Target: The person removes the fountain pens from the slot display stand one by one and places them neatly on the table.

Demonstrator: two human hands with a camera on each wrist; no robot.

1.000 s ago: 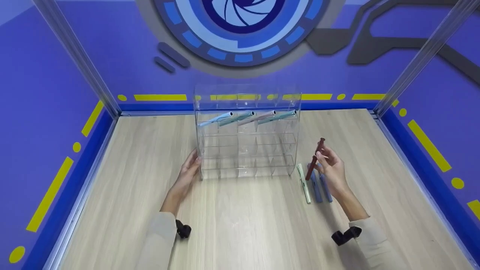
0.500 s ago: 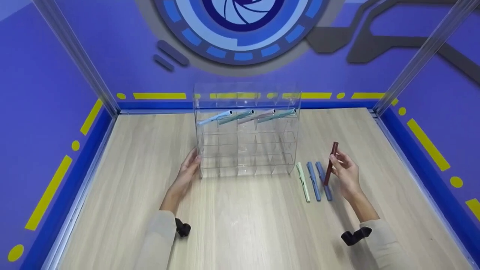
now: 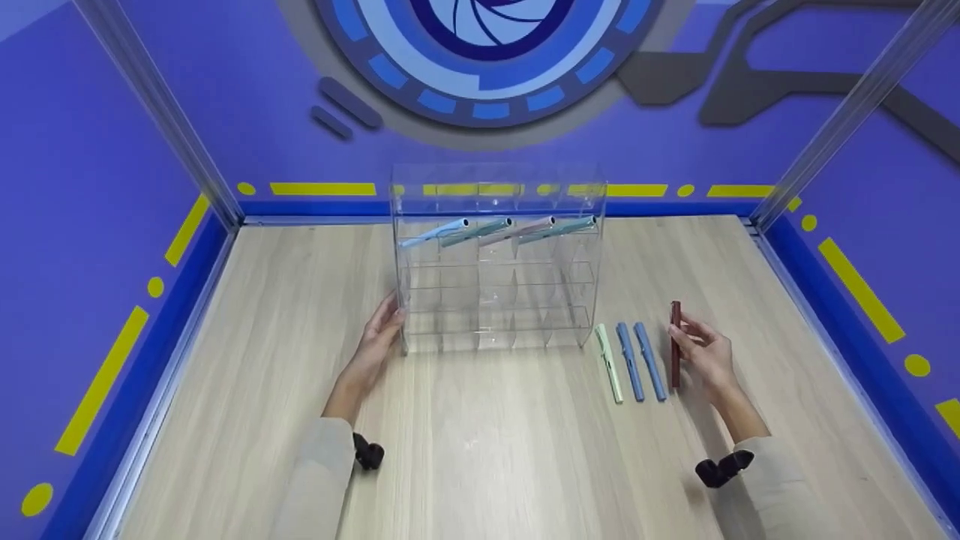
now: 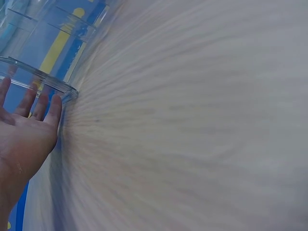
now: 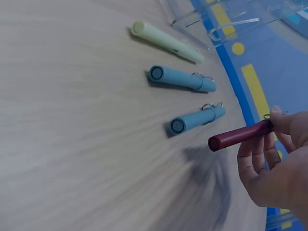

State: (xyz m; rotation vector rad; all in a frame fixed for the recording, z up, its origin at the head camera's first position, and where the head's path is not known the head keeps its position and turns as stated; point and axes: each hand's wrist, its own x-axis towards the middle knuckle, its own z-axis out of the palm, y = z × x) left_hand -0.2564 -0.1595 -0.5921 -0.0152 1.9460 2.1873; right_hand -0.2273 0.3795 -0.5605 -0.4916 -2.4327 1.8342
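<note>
To the right of the clear acrylic pen rack (image 3: 495, 319), my right hand (image 3: 711, 358) pinches a dark red pen (image 3: 676, 364) between thumb and fingers. In the right wrist view this pen (image 5: 238, 137) is held over the table, its shadow below. My left hand (image 3: 376, 336) touches the rack's left side near the bottom; in the left wrist view its fingers (image 4: 54, 108) are extended against the clear edge. Between rack and right hand lie a pale green pen (image 3: 609, 365), a blue pen (image 3: 631, 364) and a second blue pen (image 3: 650, 363), side by side.
Four-in-a-row is avoided: several pens rest slanted in an upper tier of the rack, among them a light blue pen (image 3: 433, 234) and a pinkish pen (image 3: 517, 232). The wooden table (image 3: 480, 450) is bounded by blue-purple walls (image 3: 82, 187) and metal posts.
My right hand has moved right and toward me with the red pen, from over the loose pens to beside them. The pen has turned more upright in view. My left hand stays at the rack.
</note>
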